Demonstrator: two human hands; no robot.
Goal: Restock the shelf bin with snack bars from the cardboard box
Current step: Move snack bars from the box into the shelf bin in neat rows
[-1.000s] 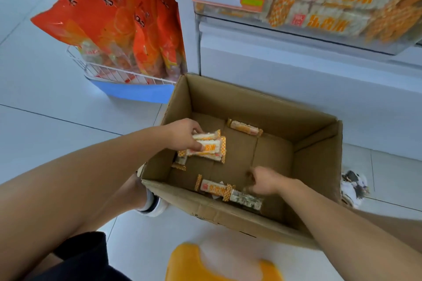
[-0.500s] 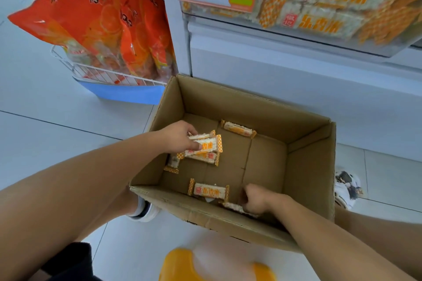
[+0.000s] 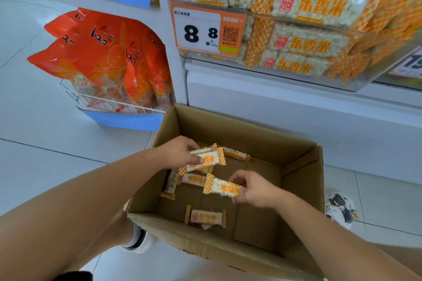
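Fingers first: the left hand (image 3: 177, 151) has its fingers curled round a small stack of snack bars (image 3: 204, 159), thumb pressed on the top wrapper. To its right, the right hand (image 3: 252, 190) pinches one snack bar (image 3: 222, 187) by its right end, long axis running left to right, raised above the floor of the cardboard box (image 3: 303, 191). Loose bars lie below: some under the left hand, one (image 3: 206, 217) flat by the near wall, another (image 3: 235, 154) towards the far wall. The wrappers look crinkly and glossy, checkered orange at the ends, clear over a knobbly white slab (puffed rice, probably). The shelf bin (image 3: 308, 29) sits up and away from both hands, already well stacked behind its clear front. The right hand is nearer it, so I'd expect a lift up and forward.
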